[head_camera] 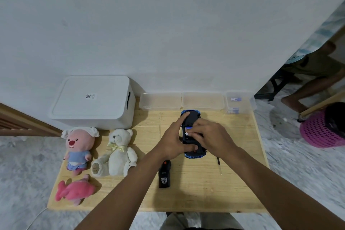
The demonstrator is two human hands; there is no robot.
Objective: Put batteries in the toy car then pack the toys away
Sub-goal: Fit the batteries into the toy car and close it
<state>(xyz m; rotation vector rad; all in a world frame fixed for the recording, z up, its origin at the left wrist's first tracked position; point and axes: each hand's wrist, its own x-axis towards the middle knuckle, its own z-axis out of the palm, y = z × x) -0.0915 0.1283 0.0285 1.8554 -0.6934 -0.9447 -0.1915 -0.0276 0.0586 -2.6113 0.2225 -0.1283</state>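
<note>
A blue toy car (190,114) lies upside down on the wooden table (233,183), its black underside and open battery bay facing up. My left hand (173,140) grips the car's left side, forefinger near the front, thumb near the rear. My right hand (207,134) rests over the bay, with its fingertips pressing a battery (189,130) into it. A black remote control (164,173) lies just below the car. A small screwdriver (219,165) lies to the right of my right wrist.
A white lidded storage box (91,101) stands at the back left. Three clear plastic containers (160,101) line the back edge; the right one (239,102) holds batteries. A pink beaver plush (77,150), a white teddy bear (118,153) and a pink fish plush (74,190) lie at left. A pink basket (324,127) sits on the floor at right.
</note>
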